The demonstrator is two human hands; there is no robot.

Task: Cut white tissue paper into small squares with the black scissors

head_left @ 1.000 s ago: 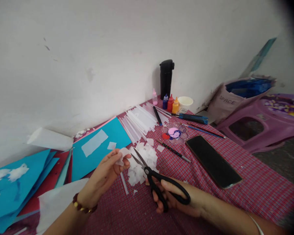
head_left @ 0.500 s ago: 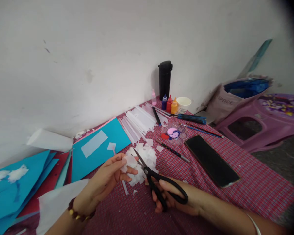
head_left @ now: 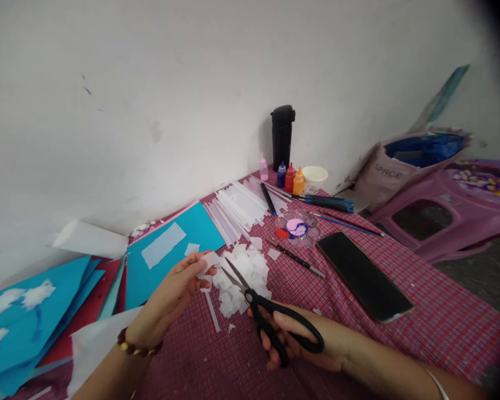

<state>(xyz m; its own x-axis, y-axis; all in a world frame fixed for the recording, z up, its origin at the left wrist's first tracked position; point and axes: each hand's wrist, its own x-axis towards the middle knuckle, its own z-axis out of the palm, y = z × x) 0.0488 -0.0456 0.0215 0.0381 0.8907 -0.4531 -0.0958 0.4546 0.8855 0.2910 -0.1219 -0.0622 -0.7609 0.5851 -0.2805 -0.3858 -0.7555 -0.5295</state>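
My left hand (head_left: 173,294) pinches a small white paper piece (head_left: 209,261) between thumb and fingertips, just above a pile of white paper cut-outs (head_left: 241,278). My right hand (head_left: 304,341) grips black-handled scissors (head_left: 270,316) with the blades parted and pointing up-left at the paper piece. A thin white paper strip (head_left: 211,311) lies on the red checked cloth (head_left: 400,344) below my left hand. A bead bracelet sits on my left wrist.
Blue sheets (head_left: 175,244) with white pieces lie at left, white strips (head_left: 237,205) behind the pile. A paint palette (head_left: 296,228), brushes (head_left: 329,201), paint bottles (head_left: 289,176), a cup (head_left: 315,174), a black flask (head_left: 282,136) and a phone (head_left: 363,275) sit to the right. A purple stool (head_left: 462,205) stands beyond.
My left hand dipped toward the pile with the paper piece, then drew back up-left. The scissors stay in my right hand, blades apart, almost unmoved.
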